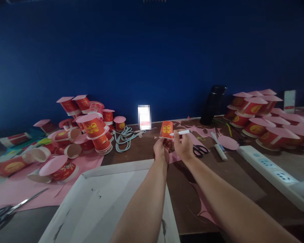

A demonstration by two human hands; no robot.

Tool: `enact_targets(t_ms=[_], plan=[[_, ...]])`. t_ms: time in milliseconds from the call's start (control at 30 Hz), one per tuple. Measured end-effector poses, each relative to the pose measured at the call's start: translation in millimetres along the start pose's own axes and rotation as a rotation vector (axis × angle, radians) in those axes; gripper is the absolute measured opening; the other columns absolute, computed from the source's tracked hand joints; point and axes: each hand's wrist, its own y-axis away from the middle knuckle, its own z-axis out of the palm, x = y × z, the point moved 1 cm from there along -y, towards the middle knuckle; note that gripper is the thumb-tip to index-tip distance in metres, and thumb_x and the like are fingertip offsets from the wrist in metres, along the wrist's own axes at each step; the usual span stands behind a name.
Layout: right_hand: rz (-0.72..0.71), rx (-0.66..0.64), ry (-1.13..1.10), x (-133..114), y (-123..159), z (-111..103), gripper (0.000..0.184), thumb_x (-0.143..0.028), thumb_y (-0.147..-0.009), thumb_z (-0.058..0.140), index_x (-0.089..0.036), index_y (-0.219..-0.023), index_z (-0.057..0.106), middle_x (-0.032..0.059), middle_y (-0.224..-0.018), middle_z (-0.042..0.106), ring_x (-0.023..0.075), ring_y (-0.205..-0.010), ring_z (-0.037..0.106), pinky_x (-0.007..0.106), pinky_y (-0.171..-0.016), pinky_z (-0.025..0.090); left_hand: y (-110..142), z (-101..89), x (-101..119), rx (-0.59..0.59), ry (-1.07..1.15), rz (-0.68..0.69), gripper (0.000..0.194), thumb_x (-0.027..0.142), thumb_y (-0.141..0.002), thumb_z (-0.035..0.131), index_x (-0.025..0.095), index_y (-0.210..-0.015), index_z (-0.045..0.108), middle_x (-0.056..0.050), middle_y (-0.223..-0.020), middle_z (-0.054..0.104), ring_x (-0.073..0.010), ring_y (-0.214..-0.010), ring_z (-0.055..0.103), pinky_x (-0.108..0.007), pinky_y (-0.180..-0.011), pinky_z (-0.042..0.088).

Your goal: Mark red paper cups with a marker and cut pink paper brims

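Observation:
My left hand (161, 151) is closed at the lower rim of a red paper cup (167, 128) with yellow characters, which it holds up above the table. My right hand (184, 145) grips a slim white pen-like tube (182, 132), its narrow tip pointing left at the cup's rim. Both hands are close together, the right fingers almost against the cup. Black-handled scissors (200, 151) lie just right of my right hand. Pink paper scraps (176, 157) are spread beneath and around the hands. Beyond them, a second white tube (221, 152) lies near a pink paper oval (228, 142).
Red cups with pink paper discs are piled at left (93, 126) and right (252, 106). A white shallow box (103, 192) lies under my left forearm. A power strip (271, 168), black bottle (213, 104), coiled cable (124, 143), lit phone (144, 117) and scissors (12, 209) surround the workspace.

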Motion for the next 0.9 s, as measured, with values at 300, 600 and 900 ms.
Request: enact_targets(t_ms=[300,600,900], plan=[[-0.018,0.015,-0.004,-0.5,-0.6,-0.7,0.032,-0.042,-0.092,0.04,-0.018,-0.089,0.061,0.01,-0.089,0.068,0.0239,-0.084,0.061,0.037,-0.079,0.046,0.0,-1.2,-0.2,-0.008,-0.008,-0.002,0.003,0.012,-0.074,0.059,0.012,-0.072,0.057,-0.001,-0.059,0.058,-0.0076,-0.049,0.055,-0.019,-0.053,0.042],[-0.036,0.029,0.004,-0.7,-0.3,-0.7,0.032,-0.041,-0.092,0.04,-0.017,-0.09,0.061,0.0107,-0.09,0.068,0.0242,-0.084,0.061,0.037,-0.079,0.046,-0.6,-2.7,-0.1,-0.034,-0.056,0.025,0.006,0.015,-0.071,0.063,0.012,-0.075,0.06,-0.002,-0.064,0.062,-0.0088,-0.055,0.058,-0.02,-0.058,0.043],[-0.014,0.02,0.008,-1.0,-1.2,-0.7,0.033,-0.042,-0.092,0.04,-0.018,-0.089,0.061,0.0105,-0.088,0.069,0.0246,-0.083,0.062,0.037,-0.077,0.046,-1.2,-2.9,0.0,-0.029,-0.018,-0.016,0.003,0.013,-0.075,0.058,0.012,-0.076,0.06,-0.004,-0.067,0.063,-0.0102,-0.058,0.06,-0.022,-0.061,0.046]])
